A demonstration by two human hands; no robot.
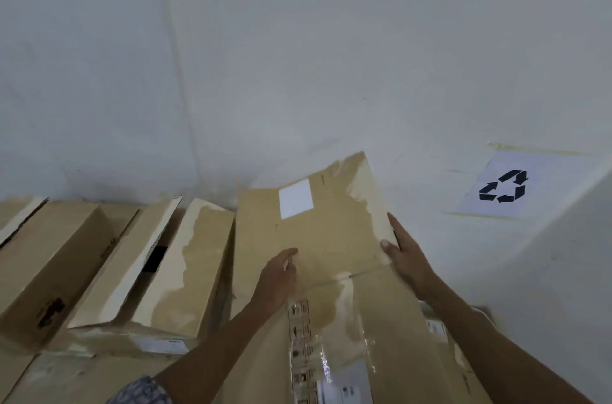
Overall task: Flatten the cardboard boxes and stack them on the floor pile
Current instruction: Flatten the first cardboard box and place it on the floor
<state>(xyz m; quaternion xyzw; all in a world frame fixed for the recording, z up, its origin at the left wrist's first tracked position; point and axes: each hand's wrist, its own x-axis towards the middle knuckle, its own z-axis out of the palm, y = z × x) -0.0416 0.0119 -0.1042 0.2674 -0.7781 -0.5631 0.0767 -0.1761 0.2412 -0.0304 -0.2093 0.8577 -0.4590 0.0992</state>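
A brown cardboard box (331, 238) with a white label and torn tape marks lies tilted in front of me, its far flap reaching up against the white wall. My left hand (278, 277) rests on the box's top panel with fingers curled, pressing down. My right hand (402, 258) grips the right edge of the same box, thumb on top. The lower part of the box carries clear tape and printed handling symbols (299, 324).
Several other cardboard boxes (185, 267) lie side by side to the left, one with an open flap (132, 258). More cardboard (82, 377) lies under them. A paper sheet with a recycling symbol (503, 186) is taped to the wall on the right.
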